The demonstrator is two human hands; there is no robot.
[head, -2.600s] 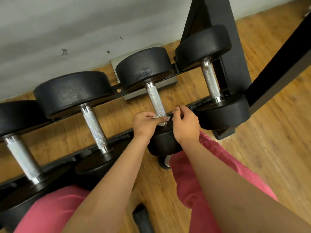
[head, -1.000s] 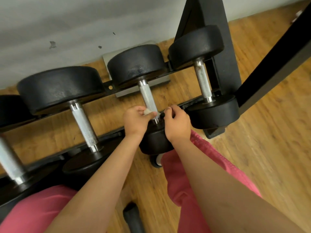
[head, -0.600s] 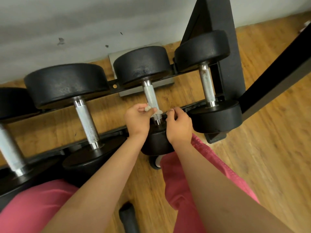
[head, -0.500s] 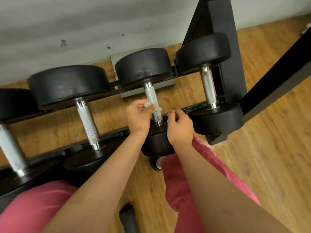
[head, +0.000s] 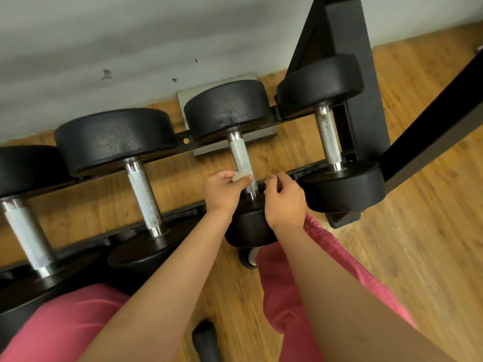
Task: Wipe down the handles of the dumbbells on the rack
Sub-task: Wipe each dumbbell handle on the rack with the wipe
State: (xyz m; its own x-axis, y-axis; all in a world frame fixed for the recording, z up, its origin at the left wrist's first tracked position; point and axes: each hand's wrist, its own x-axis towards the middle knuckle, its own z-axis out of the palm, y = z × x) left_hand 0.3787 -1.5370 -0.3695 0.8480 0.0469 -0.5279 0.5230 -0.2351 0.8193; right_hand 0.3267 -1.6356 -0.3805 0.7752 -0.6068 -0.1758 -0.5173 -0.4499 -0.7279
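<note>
Left hand (head: 222,190) pinches a small white wipe (head: 241,175) between thumb and curled fingers, pressing it against the left side of a knurled handle (head: 240,155). The right hand (head: 285,202) sits just right of that handle with its fingers curled. Whether they hold an end of the wipe cannot be told. The handle belongs to the third dumbbell (head: 227,108) from the left edge of the rack (head: 185,140). Its long axis runs from the far rail to the near rail, and the near end leans slightly right. The wipe meets the handle towards its near end. Neighbouring dumbbells (head: 142,194) lie about parallel on either side, above the wooden floor (head: 418,231).
</note>
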